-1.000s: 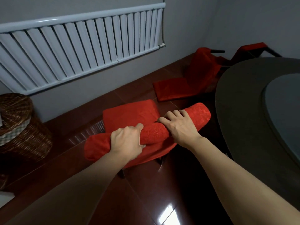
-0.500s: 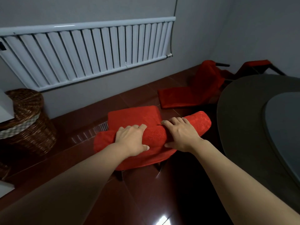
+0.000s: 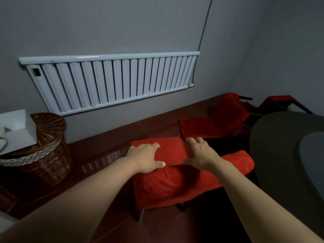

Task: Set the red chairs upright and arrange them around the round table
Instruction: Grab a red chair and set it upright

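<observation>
Red chair (image 3: pixel 175 183): upright on its legs, just beside round table (image 3: pixel 280 155)
Left hand (image 3: pixel 145 157): fingers spread, on chair's top edge
Right hand (image 3: pixel 199 153): fingers spread, likewise; whether it touches, unclear
Other chairs (image 3: pixel 210 125): toppled beyond

Nearest red chair (image 3: pixel 175 183) stands upright beside the round table (image 3: pixel 280 155); two others (image 3: pixel 219 123) lie toppled.

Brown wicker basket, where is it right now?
In the head view, the brown wicker basket stands at far left on the dark red floor, against the grey wall below the white radiator's left end.
</observation>
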`<state>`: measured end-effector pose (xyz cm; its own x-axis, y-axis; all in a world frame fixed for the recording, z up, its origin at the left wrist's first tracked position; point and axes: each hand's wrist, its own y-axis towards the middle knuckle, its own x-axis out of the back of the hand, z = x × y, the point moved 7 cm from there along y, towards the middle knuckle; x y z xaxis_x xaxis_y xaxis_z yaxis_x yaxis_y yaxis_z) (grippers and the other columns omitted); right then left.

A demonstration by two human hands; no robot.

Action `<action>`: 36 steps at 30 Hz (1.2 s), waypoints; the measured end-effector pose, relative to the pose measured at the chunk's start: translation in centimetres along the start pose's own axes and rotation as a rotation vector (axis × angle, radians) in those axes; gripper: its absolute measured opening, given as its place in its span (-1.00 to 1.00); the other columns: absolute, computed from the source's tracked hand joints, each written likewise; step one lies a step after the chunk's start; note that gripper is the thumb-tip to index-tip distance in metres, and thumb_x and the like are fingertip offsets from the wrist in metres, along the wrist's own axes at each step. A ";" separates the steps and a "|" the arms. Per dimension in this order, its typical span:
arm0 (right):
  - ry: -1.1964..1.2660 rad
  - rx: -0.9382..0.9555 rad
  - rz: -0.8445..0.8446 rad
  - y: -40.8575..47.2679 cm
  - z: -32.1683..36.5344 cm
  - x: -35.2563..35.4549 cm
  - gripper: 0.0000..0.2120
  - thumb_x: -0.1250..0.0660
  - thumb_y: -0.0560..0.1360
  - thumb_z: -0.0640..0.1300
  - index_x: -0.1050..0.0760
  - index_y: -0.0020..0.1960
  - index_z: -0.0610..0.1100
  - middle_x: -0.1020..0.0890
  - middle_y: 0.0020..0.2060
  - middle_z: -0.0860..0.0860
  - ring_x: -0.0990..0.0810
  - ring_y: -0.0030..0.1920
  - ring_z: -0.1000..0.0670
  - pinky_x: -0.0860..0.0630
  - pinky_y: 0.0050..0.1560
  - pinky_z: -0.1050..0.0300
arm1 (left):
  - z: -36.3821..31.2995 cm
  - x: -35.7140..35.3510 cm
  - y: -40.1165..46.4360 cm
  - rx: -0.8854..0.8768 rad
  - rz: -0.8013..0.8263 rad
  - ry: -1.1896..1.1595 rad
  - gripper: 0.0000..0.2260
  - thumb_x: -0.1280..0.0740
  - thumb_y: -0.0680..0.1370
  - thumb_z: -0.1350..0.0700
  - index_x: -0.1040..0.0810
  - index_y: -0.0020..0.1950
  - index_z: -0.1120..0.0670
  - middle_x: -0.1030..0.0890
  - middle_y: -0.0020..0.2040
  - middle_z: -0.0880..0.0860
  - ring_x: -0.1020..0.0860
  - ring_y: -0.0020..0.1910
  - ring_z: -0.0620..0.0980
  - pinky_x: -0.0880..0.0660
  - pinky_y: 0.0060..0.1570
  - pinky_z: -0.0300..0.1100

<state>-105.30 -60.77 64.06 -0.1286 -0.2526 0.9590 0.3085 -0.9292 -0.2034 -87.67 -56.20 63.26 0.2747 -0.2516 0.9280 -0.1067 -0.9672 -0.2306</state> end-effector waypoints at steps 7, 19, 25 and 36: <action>0.049 -0.082 -0.045 3.5 8.6 0.4 -0.18 -0.47 0.40 0.05 -0.11 0.51 -0.02 -0.23 0.38 -0.14 -0.28 0.37 -0.16 -0.41 0.27 -0.09 | 7.6 5.4 1.4 -0.111 0.013 0.029 -0.36 -0.29 0.49 -0.27 -0.20 0.48 -0.07 -0.44 0.38 0.00 -0.40 0.35 0.05 -0.31 0.28 0.03; 0.065 -0.147 -0.049 11.4 17.2 0.3 -0.13 -0.50 0.38 0.02 -0.07 0.51 -0.05 -0.19 0.39 -0.13 -0.36 0.29 -0.15 -0.49 0.15 -0.03 | 19.2 10.1 7.0 -0.135 0.095 -0.006 -0.32 -0.33 0.49 -0.21 -0.15 0.51 -0.04 -0.40 0.39 0.05 -0.39 0.35 0.06 -0.33 0.32 0.07; 0.085 -0.152 -0.046 19.9 17.9 0.8 -0.08 -0.53 0.34 -0.01 -0.05 0.52 -0.04 -0.20 0.38 -0.13 -0.33 0.30 -0.14 -0.48 0.19 -0.05 | 21.8 12.0 14.6 -0.172 0.117 -0.003 -0.30 -0.38 0.48 -0.15 -0.14 0.52 -0.03 -0.37 0.42 0.07 -0.37 0.37 0.08 -0.33 0.33 0.06; 0.157 -0.199 -0.028 37.9 15.9 3.4 -0.10 -0.51 0.37 0.01 -0.05 0.53 -0.03 -0.16 0.42 -0.14 -0.29 0.36 -0.15 -0.45 0.25 -0.10 | 25.5 16.9 32.8 -0.191 0.138 0.038 -0.31 -0.38 0.48 -0.13 -0.15 0.51 -0.05 -0.40 0.38 0.04 -0.41 0.32 0.05 -0.35 0.29 0.01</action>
<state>-79.04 -92.57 62.77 -0.2841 -0.2501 0.9256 0.1129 -0.9674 -0.2268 -62.15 -93.03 63.90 0.2090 -0.3763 0.9026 -0.3202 -0.8985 -0.3004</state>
